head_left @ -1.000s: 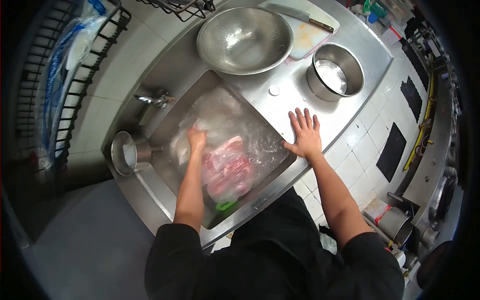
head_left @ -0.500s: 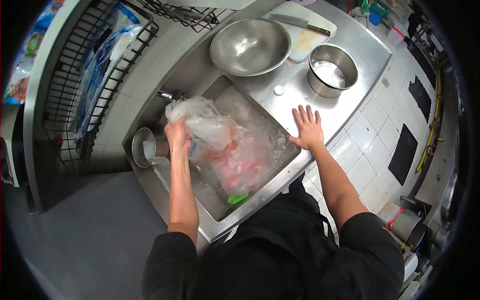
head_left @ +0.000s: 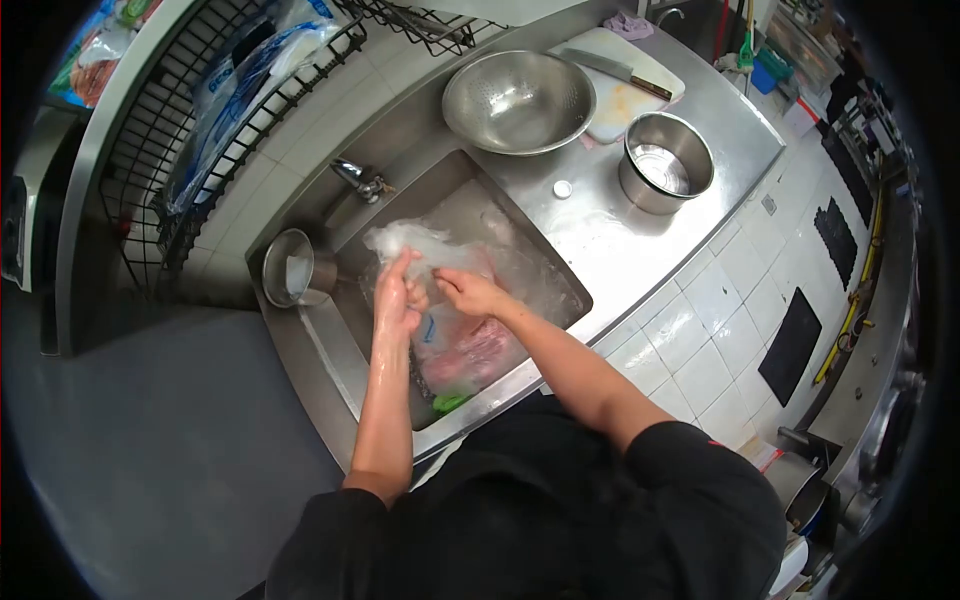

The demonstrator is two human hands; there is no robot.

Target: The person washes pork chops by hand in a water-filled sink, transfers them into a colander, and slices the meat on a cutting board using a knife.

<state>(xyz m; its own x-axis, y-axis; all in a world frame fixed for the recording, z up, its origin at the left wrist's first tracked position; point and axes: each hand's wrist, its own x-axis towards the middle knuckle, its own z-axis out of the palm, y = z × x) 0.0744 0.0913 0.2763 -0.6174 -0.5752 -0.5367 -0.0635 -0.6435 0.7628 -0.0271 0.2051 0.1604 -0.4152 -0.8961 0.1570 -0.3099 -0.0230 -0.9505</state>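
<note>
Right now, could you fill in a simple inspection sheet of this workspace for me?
Surface: metal counter, shiny, bare toward its front edge.
Things being handled: clear plastic bag in the sink, pinkish-red meat showing through.
Clutter: knife on cutting board; perforated bowl, metal pot nearby.
Grip: left hand and right hand at the bag; closure unclear.
Cables: nothing seen.
Surroundings: faucet beside the sink; tiled floor with dark mats.
</note>
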